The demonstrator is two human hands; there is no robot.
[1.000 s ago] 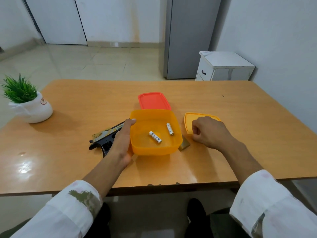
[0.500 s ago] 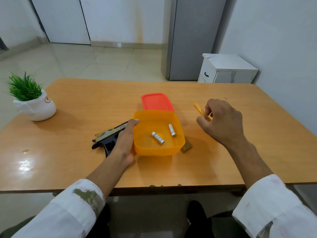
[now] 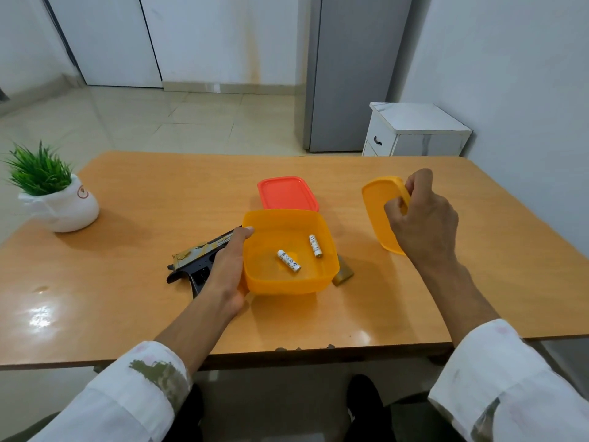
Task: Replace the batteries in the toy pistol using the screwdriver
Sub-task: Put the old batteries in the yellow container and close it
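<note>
An open orange tub sits near the middle of the counter and holds two white batteries: one lies slantwise near the middle of its floor, the other lies closer to the far right wall, and the two are apart. The left hand rests against the tub's left wall with fingers straight, grasping nothing. Under and just left of that hand the toy pistol, black with a gold-coloured top, lies flat on the counter beside the tub. The right hand is clenched on the tub's orange lid, held tilted above the counter to the right. Touching the tub's far side is a red-lidded box, closed, so its contents cannot be told. A small brownish piece lies at the tub's near right corner.
</note>
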